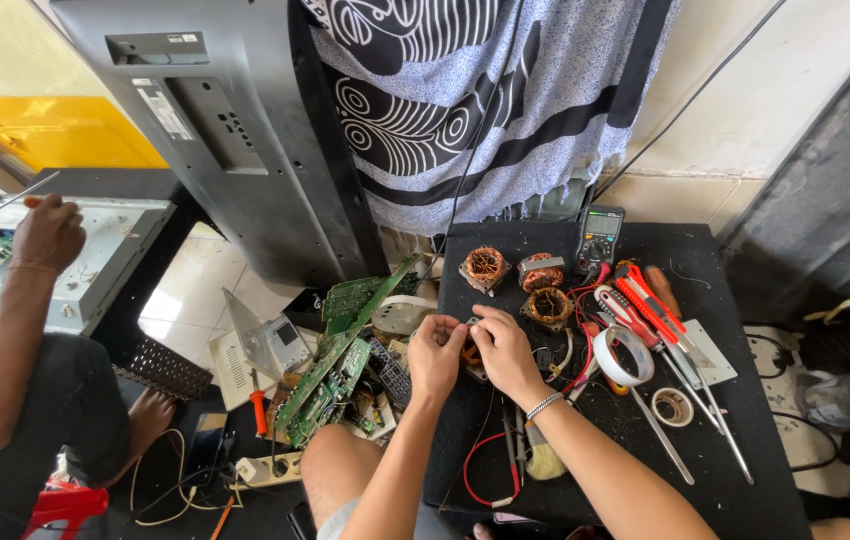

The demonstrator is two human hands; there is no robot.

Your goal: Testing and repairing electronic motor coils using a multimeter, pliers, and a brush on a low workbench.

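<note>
**Two hands work a small part over a cluttered black table**

A low black table [725, 440] stands against a pale wall, with a pale tiled floor [200, 275] to its left. Behind it a patterned blue and black cloth [465, 90] hangs beside a large grey television back panel [215, 120], which bears white rectangular labels near its top and left side.

Near the table's left edge, the left hand [435, 355] and right hand [503, 350] meet, fingertips pinching a small orange and metal part [469, 350] between them.

Just beyond lie three copper-wound motor coils [486, 266], a multimeter [600, 238], a red utility knife [645, 298], a white tape roll [623, 356] and screwdrivers. Green circuit boards [330, 385] are heaped off the table's left edge. At far left another person's hand [48, 232] holds a thin tool over an opened metal chassis [95, 260].
</note>
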